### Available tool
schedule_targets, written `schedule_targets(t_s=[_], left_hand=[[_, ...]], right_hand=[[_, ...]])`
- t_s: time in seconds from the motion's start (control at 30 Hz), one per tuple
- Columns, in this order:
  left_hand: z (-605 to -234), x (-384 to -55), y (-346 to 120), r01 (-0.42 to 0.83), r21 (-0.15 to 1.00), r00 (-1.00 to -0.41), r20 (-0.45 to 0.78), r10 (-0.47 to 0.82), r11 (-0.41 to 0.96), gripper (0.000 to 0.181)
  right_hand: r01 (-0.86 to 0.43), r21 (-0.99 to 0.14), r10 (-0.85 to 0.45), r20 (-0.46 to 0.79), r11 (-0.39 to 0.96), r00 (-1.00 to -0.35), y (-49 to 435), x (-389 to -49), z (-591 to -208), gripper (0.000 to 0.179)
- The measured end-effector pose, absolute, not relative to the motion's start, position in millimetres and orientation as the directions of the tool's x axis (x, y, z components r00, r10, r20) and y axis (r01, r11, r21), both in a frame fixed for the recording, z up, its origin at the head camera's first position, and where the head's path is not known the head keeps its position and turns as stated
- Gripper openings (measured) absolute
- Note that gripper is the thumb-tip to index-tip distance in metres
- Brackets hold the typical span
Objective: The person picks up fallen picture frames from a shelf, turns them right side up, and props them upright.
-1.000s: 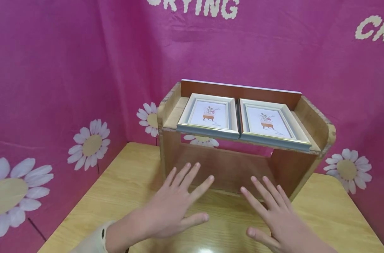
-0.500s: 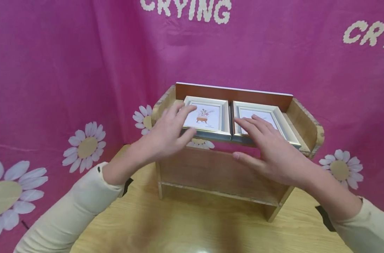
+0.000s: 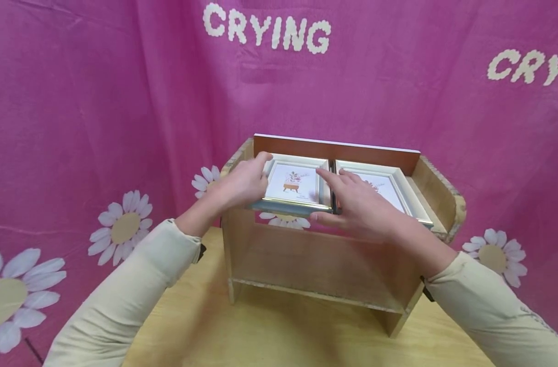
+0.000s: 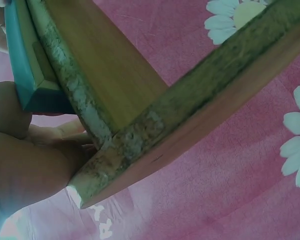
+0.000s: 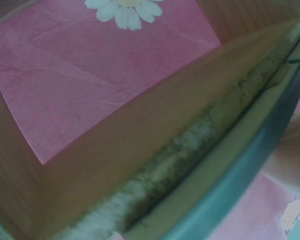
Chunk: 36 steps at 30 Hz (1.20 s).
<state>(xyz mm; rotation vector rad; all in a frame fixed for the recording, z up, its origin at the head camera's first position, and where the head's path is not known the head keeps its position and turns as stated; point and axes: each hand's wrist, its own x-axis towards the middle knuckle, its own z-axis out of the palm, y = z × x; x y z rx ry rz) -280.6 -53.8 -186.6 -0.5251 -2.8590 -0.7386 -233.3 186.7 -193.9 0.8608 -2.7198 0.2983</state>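
Note:
Two picture frames with pale borders and plant pictures lie side by side on top of a small wooden shelf. At the outer edge of the left picture frame is my left hand, its fingers curled round that side. The left wrist view shows the thumb against the blue-grey frame corner, fingers partly hidden behind it. My right hand reaches over the right picture frame. Its fingers are loosely extended above the inner side of the left frame, its thumb close to the front edge.
The wooden shelf has raised side panels and a brown back board, and stands on a light wood table. A pink curtain with daisies and lettering hangs behind and at the left.
Both hands have moved forward from over the table to the frames, the right also leftward. The left fingers, earlier spread, have closed in at the left frame's edge. The view has shifted slightly.

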Motion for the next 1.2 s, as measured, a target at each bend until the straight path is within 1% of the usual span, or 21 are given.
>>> schedule_targets(t_s=[0.23,0.47,0.63,0.73,0.93,1.03,1.1,1.2], left_hand=[[-192.8,-279.6,-50.6,0.356,0.434,-0.934,0.208,0.292,0.828,0.056],[-191.0,-277.9,-51.0,0.366,0.467,-0.930,0.208,0.303,0.805,0.052],[-192.8,-275.8,-51.3,0.365,0.503,-0.930,0.229,0.286,0.784,0.053],[-195.5,-272.5,-50.6,0.382,0.500,-0.921,0.274,0.276,0.777,0.054],[-206.2,-264.8,-48.6,0.468,0.440,-0.853,0.452,0.261,0.766,0.051],[-213.7,-263.0,-49.3,0.507,0.451,-0.811,0.538,0.230,0.734,0.049],[-217.5,-263.8,-50.1,0.545,0.439,-0.769,0.601,0.218,0.715,0.048],[-221.0,-264.5,-50.3,0.609,0.421,-0.702,0.680,0.210,0.673,0.047]], right_hand=[[-0.545,-0.153,-0.487,0.301,0.824,-0.820,188.0,-231.3,-199.5,0.092],[-0.547,-0.154,-0.482,0.318,0.823,-0.816,187.3,-232.0,-194.2,0.096],[-0.541,-0.172,-0.474,0.315,0.823,-0.822,186.8,-234.7,-192.7,0.101],[-0.545,-0.183,-0.475,0.319,0.818,-0.820,186.6,-235.3,-193.4,0.103],[-0.557,-0.224,-0.471,0.342,0.800,-0.813,185.0,-234.4,-196.0,0.106],[-0.555,-0.249,-0.458,0.356,0.794,-0.815,181.7,-233.1,-197.9,0.110],[-0.558,-0.257,-0.451,0.375,0.789,-0.810,179.2,-232.9,-198.8,0.113],[-0.572,-0.301,-0.437,0.411,0.763,-0.800,176.8,-231.7,-198.8,0.117]])
